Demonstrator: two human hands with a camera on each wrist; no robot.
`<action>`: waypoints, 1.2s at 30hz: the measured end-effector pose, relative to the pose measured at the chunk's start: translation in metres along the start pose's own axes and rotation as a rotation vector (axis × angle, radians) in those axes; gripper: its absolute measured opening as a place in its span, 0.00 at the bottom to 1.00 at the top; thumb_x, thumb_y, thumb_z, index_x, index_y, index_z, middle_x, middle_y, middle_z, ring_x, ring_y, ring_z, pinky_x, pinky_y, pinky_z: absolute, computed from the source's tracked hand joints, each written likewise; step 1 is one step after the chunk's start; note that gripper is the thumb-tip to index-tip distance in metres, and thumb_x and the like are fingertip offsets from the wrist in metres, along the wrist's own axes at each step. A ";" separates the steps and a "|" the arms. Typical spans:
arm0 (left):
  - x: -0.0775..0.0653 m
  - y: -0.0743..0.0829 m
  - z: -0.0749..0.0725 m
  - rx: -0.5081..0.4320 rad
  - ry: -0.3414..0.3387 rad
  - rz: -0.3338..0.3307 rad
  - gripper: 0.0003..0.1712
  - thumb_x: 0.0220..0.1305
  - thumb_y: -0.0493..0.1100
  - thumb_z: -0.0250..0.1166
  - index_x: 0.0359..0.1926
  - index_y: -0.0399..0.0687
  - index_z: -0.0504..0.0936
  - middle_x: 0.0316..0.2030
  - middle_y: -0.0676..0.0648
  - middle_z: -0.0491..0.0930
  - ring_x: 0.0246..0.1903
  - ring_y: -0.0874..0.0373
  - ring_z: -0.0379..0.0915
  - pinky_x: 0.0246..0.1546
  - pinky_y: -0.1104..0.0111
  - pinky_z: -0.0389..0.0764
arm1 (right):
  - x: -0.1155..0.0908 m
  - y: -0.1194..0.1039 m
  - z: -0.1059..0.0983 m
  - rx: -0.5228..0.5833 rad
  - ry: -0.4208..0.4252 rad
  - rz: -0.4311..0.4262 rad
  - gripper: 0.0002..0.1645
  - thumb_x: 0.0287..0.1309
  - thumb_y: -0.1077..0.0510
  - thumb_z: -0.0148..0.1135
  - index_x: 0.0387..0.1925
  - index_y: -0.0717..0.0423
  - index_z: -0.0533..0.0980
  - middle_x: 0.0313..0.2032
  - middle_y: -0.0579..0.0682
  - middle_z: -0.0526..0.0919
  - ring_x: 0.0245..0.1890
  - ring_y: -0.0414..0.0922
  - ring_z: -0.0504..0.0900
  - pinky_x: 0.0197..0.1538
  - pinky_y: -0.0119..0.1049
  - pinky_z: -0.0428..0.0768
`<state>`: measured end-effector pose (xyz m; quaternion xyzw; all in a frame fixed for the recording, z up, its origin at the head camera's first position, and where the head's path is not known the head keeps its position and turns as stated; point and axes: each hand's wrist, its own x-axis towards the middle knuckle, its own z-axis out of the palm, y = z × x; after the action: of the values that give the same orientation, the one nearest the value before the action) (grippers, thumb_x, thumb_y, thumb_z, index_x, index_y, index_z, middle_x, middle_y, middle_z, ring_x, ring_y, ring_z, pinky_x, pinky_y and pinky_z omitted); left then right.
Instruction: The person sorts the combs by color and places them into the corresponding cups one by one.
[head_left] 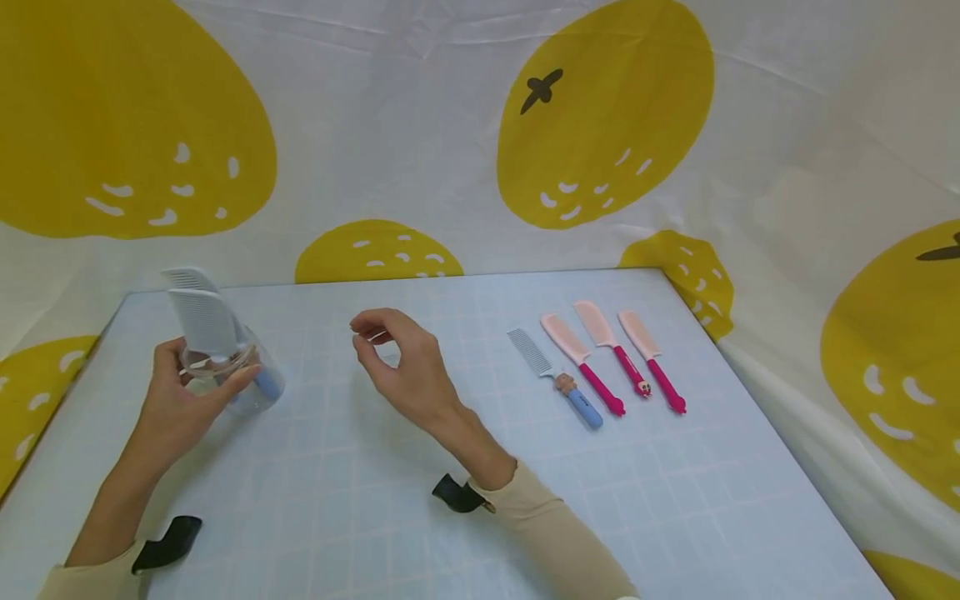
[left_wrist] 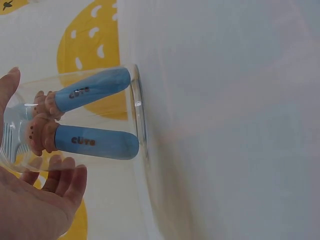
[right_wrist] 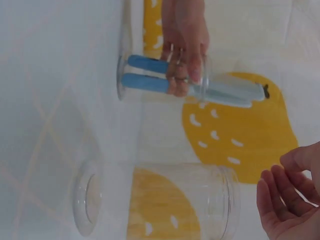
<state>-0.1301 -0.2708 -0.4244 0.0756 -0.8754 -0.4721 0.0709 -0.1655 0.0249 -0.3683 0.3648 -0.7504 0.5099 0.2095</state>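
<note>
My left hand (head_left: 176, 400) grips a clear jar (head_left: 272, 354) near its rim. Two combs with blue handles and brown animal figures stand in it, their pale blue teeth (head_left: 201, 321) sticking out above. One blue handle (left_wrist: 95, 141) shows through the wall in the left wrist view. My right hand (head_left: 416, 371) is raised over the middle of the table, fingers loosely bent, thumb close to the index finger, holding nothing. In the right wrist view a second clear jar (right_wrist: 217, 200) stands with its rim just below the fingers of that hand.
Right of my right hand lie a blue-handled comb (head_left: 577, 402) and several pink combs with magenta handles, among them one comb (head_left: 600, 387) nearest to it. All rest on the pale blue checked table (head_left: 337, 500). A white curtain (head_left: 390, 150) with yellow fruit hangs behind.
</note>
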 end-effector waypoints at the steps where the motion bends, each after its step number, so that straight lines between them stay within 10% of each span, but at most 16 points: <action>1: 0.000 0.000 0.000 -0.004 0.000 -0.003 0.54 0.69 0.54 0.68 0.76 0.38 0.40 0.70 0.31 0.52 0.65 0.31 0.51 0.61 0.36 0.63 | -0.001 0.001 -0.001 -0.003 0.002 0.004 0.09 0.67 0.68 0.63 0.47 0.64 0.78 0.45 0.54 0.85 0.43 0.43 0.83 0.52 0.31 0.83; 10: 0.001 -0.001 -0.001 0.014 0.021 -0.011 0.52 0.69 0.55 0.69 0.74 0.39 0.43 0.69 0.33 0.54 0.63 0.33 0.54 0.57 0.46 0.65 | -0.012 0.008 -0.014 -0.054 0.028 0.016 0.09 0.67 0.67 0.63 0.48 0.63 0.79 0.45 0.54 0.85 0.45 0.45 0.83 0.54 0.30 0.81; 21: 0.001 -0.004 0.001 -0.023 0.006 0.003 0.54 0.69 0.54 0.68 0.76 0.39 0.40 0.70 0.32 0.51 0.66 0.31 0.50 0.64 0.29 0.58 | -0.027 0.019 -0.037 -0.087 0.082 0.076 0.10 0.67 0.66 0.63 0.49 0.62 0.80 0.46 0.53 0.85 0.47 0.45 0.83 0.56 0.33 0.81; 36: 0.001 -0.002 0.002 -0.023 0.014 0.010 0.53 0.70 0.53 0.68 0.76 0.39 0.40 0.71 0.31 0.51 0.66 0.32 0.50 0.67 0.32 0.58 | -0.046 0.039 -0.066 -0.149 0.117 0.148 0.12 0.67 0.66 0.64 0.51 0.63 0.79 0.48 0.54 0.85 0.48 0.45 0.83 0.55 0.36 0.82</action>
<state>-0.1314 -0.2702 -0.4275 0.0737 -0.8699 -0.4811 0.0803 -0.1697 0.1094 -0.3976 0.2611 -0.7977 0.4871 0.2413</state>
